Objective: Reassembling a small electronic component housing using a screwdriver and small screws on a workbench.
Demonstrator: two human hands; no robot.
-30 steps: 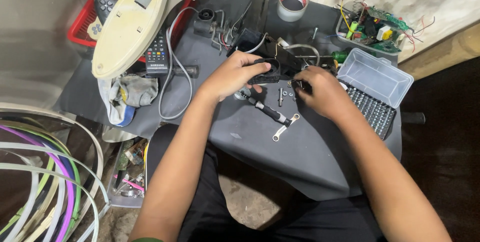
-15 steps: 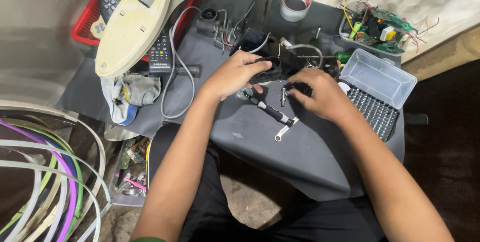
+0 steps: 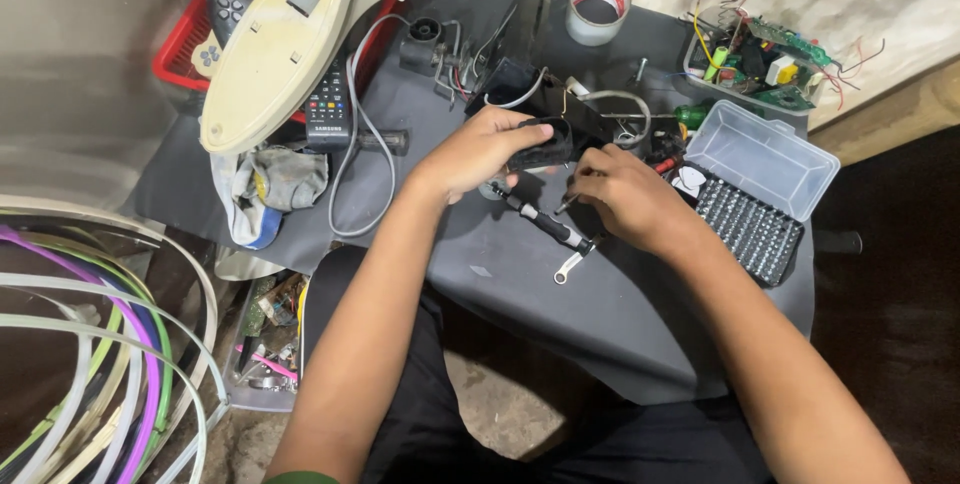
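- Head view looks down on a dark grey table (image 3: 620, 324), the landmark for all below; its near half lies bare and gives the arms their open room.
- Cream plastic casing (image 3: 300, 34) overhangs the table's far left corner, crowding that edge.
- Clear bit case (image 3: 750, 189) sits open at the table's right edge, just beside the right wrist.
- Left hand (image 3: 480, 149), at the table's middle, is clamped around a small black part (image 3: 540, 144); compared with a second ago it has barely shifted.
- Right hand (image 3: 625, 194) has drawn slightly back from that part, fingers pinched together on a thin metal piece (image 3: 567, 204), so the fitting work looks mid-way.
- Black-handled screwdriver (image 3: 545, 224) lies under the hands.
- Small spanner (image 3: 568, 266) lies just nearer the table's front.
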